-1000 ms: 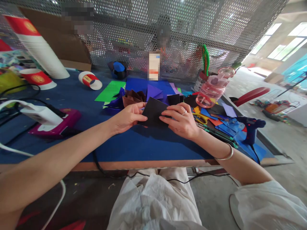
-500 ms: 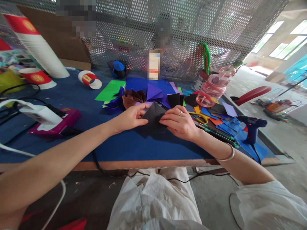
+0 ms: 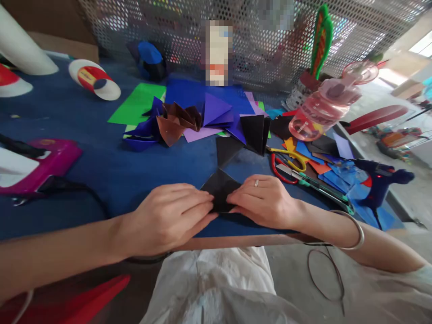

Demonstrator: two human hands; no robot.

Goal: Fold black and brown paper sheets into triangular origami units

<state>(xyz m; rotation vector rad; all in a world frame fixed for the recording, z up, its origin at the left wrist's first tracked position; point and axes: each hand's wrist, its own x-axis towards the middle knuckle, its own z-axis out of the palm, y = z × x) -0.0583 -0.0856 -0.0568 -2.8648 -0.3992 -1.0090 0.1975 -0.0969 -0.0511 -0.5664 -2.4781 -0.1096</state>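
Note:
A piece of black paper (image 3: 221,186) lies low near the table's front edge, held at both sides. My left hand (image 3: 172,213) is closed on its left side, fingers over the top and thumb at the near edge. On the opposite side my right hand (image 3: 261,200), with a ring, pinches the paper the same way. Just beyond it lies another flat black paper piece (image 3: 228,149). Behind stand folded pieces: brown paper (image 3: 172,121), purple paper (image 3: 216,110) and black paper (image 3: 254,132).
Scissors (image 3: 293,159), a utility knife (image 3: 317,191), paper scraps and a blue glue gun (image 3: 381,184) lie at the right, before a pink bottle (image 3: 319,112). Left are a magenta power strip (image 3: 62,157) with cords and a paper cup (image 3: 94,80). A perforated metal screen (image 3: 182,40) stands behind.
Both hands and the black paper have come closer to the front edge. My left fingers, spread before, are now closed on the paper. The camera view has tilted and moved nearer the table.

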